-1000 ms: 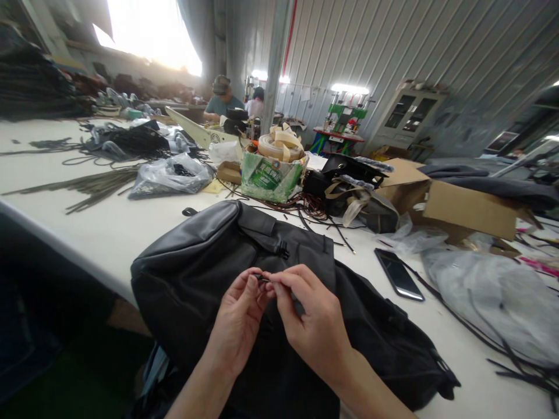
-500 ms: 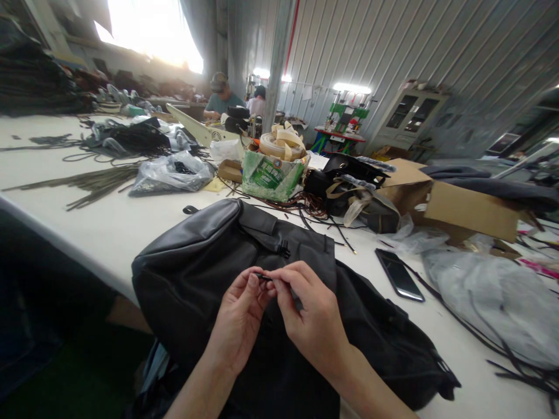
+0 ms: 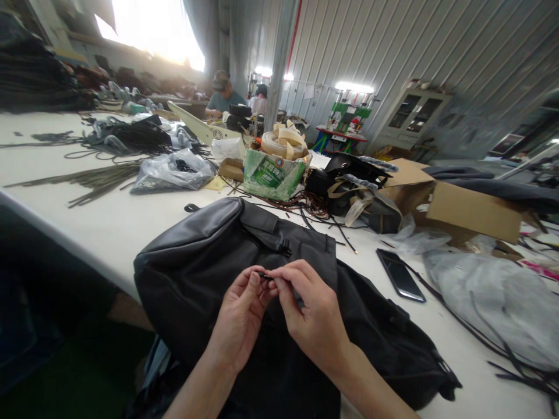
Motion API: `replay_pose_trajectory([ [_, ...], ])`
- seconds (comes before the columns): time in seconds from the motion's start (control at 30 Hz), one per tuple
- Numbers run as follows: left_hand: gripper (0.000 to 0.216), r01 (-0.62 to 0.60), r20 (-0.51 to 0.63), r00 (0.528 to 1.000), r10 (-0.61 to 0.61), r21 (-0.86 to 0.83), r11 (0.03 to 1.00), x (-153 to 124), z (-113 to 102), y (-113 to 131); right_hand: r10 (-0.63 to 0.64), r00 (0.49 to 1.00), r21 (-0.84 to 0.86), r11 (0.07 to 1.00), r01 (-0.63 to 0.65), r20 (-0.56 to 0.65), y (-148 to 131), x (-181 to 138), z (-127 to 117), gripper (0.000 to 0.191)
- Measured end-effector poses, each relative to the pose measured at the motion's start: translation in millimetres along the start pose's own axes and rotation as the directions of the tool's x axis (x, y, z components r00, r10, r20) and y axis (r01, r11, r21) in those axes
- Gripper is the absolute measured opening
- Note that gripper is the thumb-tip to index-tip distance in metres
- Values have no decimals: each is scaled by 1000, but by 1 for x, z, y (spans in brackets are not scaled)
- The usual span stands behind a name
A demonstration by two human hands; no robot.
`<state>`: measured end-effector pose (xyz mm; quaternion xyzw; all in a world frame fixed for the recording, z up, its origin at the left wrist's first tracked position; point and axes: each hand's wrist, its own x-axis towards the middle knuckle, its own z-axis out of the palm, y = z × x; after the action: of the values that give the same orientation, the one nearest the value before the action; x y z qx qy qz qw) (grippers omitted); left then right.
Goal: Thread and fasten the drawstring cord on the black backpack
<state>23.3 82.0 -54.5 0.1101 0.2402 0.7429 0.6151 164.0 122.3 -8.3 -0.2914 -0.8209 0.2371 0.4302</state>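
A large black backpack (image 3: 196, 262) lies on the white table, partly hanging toward me over its near edge. Above its middle, my left hand (image 3: 242, 317) pinches a small, thin black piece (image 3: 264, 276) between thumb and fingers. The fingertips of my right hand (image 3: 312, 314) close on the other end of that same piece. Most of it is hidden by the fingers, and its exact kind cannot be made out. Just beyond my hands, a black buckle (image 3: 285, 248) sits on the backpack's flap.
A phone (image 3: 400, 275) lies right of the backpack, beside a clear plastic bag (image 3: 493, 302) and black cords. Behind stand a green container (image 3: 275, 173) with rolled beige strapping and an open cardboard box (image 3: 476, 209). Dark strips (image 3: 91, 181) lie left. Two people sit far back.
My hands stay together on the small black piece with hardly any motion. The whole view has shifted very slightly.
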Motion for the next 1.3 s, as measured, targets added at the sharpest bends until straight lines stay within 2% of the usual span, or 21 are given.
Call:
replay_pose_trajectory([
  [0.73,35,-21,-12,1000,21,13,1000,0,0,-1,-4,999,-93,996,9,53,-7,5,-2,24],
  [1.3,44,6,-47,999,-1,95,995,-1,-1,-3,-83,986,-277,953,120,142,-14,4,-9,23],
])
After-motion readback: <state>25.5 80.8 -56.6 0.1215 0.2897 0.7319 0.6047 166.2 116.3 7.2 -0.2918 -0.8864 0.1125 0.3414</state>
